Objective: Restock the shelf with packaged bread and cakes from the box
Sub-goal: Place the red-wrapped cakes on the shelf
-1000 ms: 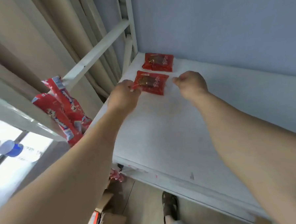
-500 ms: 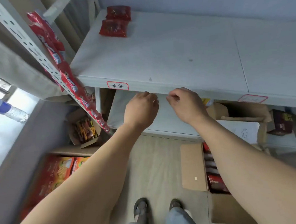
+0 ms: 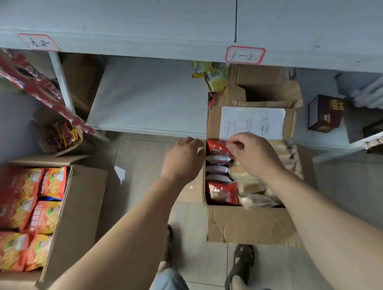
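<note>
A red packet (image 3: pixel 217 148) is pinched at its top edge by the fingers (image 3: pixel 231 145) of the right hand (image 3: pixel 253 156), which are closed on the wrapper at the far-left corner of the box (image 3: pixel 248 225). The left hand (image 3: pixel 182 159) is held at 9 o'clock from that packet, at the box's left wall, with its fingers curled; whether anything is gripped by them cannot be told. The box sits open on the floor below the shelf (image 3: pixel 135 21), at 6 o'clock from the label marked 1-2 (image 3: pixel 245 55). A column of packets is seen inside along the left wall: red glossy ones at the far and near ends, pale ones (image 3: pixel 217 169) between, and tan wrapped loaves (image 3: pixel 254 186) at 3 o'clock from them. The packet is judged light, soft and easily crushed, with a slick film wrapper; it is best taken by the crimped seam at an end, or flat across both faces with little pressure, so the cake inside is not squashed. A pinch on the seam alone may slip if the packet is wedged among its neighbours.
</note>
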